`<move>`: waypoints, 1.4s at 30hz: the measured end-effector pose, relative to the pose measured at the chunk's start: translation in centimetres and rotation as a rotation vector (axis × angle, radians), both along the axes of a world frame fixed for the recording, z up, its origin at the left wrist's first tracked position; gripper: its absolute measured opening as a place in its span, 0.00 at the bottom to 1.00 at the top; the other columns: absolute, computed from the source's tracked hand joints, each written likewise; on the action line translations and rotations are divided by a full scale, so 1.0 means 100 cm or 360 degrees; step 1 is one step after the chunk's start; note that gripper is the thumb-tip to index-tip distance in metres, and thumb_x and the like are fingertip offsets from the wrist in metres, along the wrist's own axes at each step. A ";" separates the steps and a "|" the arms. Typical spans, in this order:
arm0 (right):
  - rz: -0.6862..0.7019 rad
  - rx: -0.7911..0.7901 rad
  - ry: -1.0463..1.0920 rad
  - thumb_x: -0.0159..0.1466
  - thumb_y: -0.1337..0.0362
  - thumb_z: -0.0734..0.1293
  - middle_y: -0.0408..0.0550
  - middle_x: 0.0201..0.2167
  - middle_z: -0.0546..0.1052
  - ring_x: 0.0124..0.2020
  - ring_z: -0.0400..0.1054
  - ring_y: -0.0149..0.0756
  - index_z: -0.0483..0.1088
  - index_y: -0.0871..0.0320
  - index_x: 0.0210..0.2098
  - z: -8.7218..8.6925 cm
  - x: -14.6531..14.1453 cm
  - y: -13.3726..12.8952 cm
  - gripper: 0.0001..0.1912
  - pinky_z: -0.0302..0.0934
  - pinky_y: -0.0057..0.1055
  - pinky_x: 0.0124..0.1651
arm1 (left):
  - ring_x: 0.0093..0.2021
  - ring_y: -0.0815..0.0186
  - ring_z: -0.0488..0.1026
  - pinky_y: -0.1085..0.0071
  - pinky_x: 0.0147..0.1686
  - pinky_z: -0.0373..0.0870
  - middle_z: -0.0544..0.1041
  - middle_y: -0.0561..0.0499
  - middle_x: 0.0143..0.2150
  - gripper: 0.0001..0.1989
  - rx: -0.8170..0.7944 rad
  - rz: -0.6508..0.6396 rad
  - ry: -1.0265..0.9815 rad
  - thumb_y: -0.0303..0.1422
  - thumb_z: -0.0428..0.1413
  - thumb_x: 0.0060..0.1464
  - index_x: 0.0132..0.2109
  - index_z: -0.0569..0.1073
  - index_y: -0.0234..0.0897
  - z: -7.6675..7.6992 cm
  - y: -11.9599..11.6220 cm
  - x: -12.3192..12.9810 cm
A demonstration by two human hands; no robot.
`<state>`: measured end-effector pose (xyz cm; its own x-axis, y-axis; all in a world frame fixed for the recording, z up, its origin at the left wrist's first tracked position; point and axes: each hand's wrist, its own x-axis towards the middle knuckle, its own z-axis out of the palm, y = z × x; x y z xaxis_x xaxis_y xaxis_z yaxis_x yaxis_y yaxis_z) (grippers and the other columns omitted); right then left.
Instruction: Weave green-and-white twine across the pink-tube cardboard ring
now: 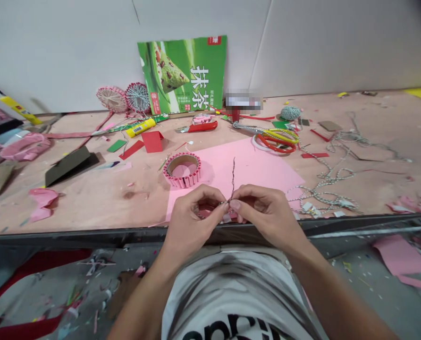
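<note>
A thin dark twisted string [233,172] stands up from between my fingertips at the table's front edge. My left hand [199,208] pinches it low down between thumb and forefinger. Touching those fingertips, my right hand [262,208] pinches the same spot from the other side. Something pinkish shows partly beneath both hands, mostly hidden by the fingers. Behind them lies a pink paper sheet [260,165]. On its left edge rests a ring covered in pink rolls [182,179].
Scissors with yellow and red handles [279,139] and a red-handled cutter [203,126] lie farther back. Loose grey-white cord [327,182] spreads on the right. A green package panel [185,75] leans on the wall. A dark folded card [71,165] stands left.
</note>
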<state>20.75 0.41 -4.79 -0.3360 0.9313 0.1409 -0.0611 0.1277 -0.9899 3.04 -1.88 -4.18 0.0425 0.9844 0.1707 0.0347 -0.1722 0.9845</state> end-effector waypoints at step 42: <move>0.0011 -0.0195 0.0012 0.61 0.55 0.76 0.42 0.22 0.74 0.21 0.65 0.27 0.79 0.60 0.39 0.004 0.000 0.003 0.15 0.62 0.25 0.25 | 0.37 0.64 0.77 0.69 0.38 0.73 0.78 0.49 0.37 0.04 0.0424 0.0210 0.0448 0.26 0.61 0.56 0.34 0.79 0.38 -0.001 0.000 0.002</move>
